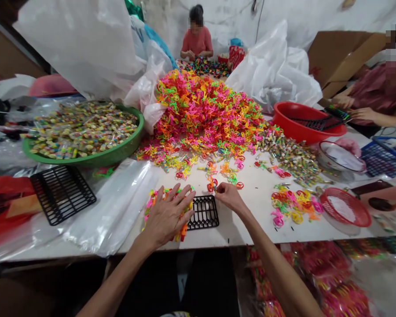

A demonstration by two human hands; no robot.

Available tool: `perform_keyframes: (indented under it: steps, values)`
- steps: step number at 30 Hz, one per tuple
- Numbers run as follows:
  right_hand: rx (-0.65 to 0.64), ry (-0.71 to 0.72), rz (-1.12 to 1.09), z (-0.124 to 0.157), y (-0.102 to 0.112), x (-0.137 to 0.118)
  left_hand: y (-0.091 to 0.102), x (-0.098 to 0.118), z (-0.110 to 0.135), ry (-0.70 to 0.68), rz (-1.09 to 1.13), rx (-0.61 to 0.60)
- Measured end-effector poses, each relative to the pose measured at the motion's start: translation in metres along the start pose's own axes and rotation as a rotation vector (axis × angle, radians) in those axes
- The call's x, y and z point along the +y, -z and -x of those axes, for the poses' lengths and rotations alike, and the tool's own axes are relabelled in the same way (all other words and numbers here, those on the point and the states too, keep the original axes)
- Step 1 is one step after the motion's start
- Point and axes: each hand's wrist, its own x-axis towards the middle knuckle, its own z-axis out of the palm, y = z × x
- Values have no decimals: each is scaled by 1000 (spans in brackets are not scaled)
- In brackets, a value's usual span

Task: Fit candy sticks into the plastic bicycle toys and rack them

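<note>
My left hand point(168, 215) lies flat with fingers spread on a small heap of neon plastic pieces point(152, 200) that covers the left part of a black grid tray point(204, 212) near the table's front edge. My right hand point(229, 196) is closed in a pinch just beyond the tray's far right corner, on a small red plastic piece point(214, 185). A big pile of pink, orange, yellow and green plastic pieces point(206, 112) rises at the table's middle, with loose ones scattered toward my hands.
A green basin of wrapped sweets point(86, 132) stands left, with a second black grid point(62, 193) and clear bags point(119, 207) before it. Right: a red bowl point(303, 123), loose sweets point(293, 156), a red basket point(345, 207), blue baskets. One person sits opposite, another at right.
</note>
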Motion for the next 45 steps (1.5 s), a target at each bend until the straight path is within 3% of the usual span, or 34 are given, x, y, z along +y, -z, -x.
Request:
perform_keyframes:
  steps: [4, 7, 14, 19, 22, 25, 26, 28, 30, 32, 35, 39, 41, 45]
  values:
    - [-176, -76, -558, 40, -22, -6, 1, 1, 0, -2, -11, 6]
    - [-224, -71, -690, 61, -39, -20, 1, 1, -1, -9, -17, 1]
    - [105, 147, -399, 76, -73, -34, -3, -1, -1, -16, -16, 29]
    - [49, 230, -36, 89, -86, -39, -2, 2, -1, 4, -10, 9]
    - [-58, 248, 143, 82, -78, -39, -1, 3, -1, 27, -16, 16]
    - [-275, 315, 160, 41, -49, -39, -1, 2, 0, 22, -23, 23]
    - [-269, 308, 182, 21, -37, -41, -1, 2, 0, 15, -24, 24]
    - [8, 158, 307, -22, -17, -51, -1, 1, 0, 3, -29, 29]
    - [38, 62, 406, -56, -7, -64, -1, 1, 0, -4, -39, 41]
    - [34, 28, 446, -72, -7, -73, -1, 0, 0, -10, -46, 63]
    - [44, -3, 490, -59, -16, -65, -2, 0, 1, -16, -42, 93]
    - [143, -34, 477, -11, -14, -27, -1, 1, 1, -5, -26, 99]
    - [212, -24, 340, 7, -8, -9, -1, 1, 1, 6, -24, 87]
    - [259, -25, -135, 20, -11, 7, 0, 2, 0, 13, -35, 41]
